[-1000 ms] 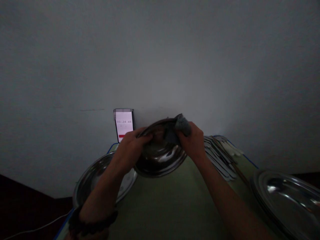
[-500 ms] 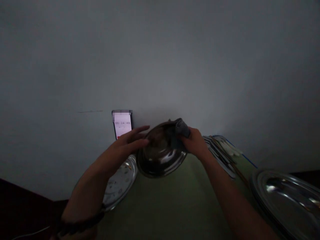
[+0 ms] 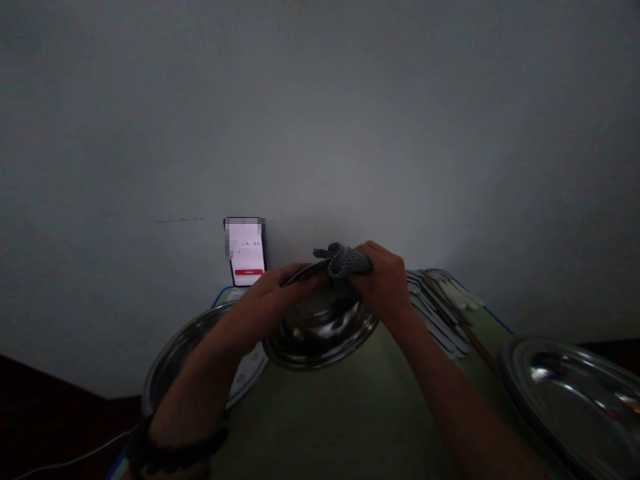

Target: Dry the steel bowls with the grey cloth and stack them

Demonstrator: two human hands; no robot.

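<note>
A shiny steel bowl (image 3: 320, 337) is held above the green table (image 3: 340, 420), its underside toward me. My left hand (image 3: 273, 293) grips the bowl's far left rim. My right hand (image 3: 383, 283) is closed on a grey cloth (image 3: 343, 260) and presses it on the bowl's far rim. A dark bead bracelet circles my left wrist.
A steel plate (image 3: 185, 353) lies at the left, under my left arm. A stack of steel plates (image 3: 575, 393) sits at the right. Several pieces of cutlery (image 3: 445, 307) lie fanned behind my right hand. A lit phone (image 3: 245, 250) leans on the grey wall.
My left hand, lifted off with fingers spread half a second ago, has closed again on the bowl's rim. The bowl has tilted flatter and the cloth has moved over its top edge.
</note>
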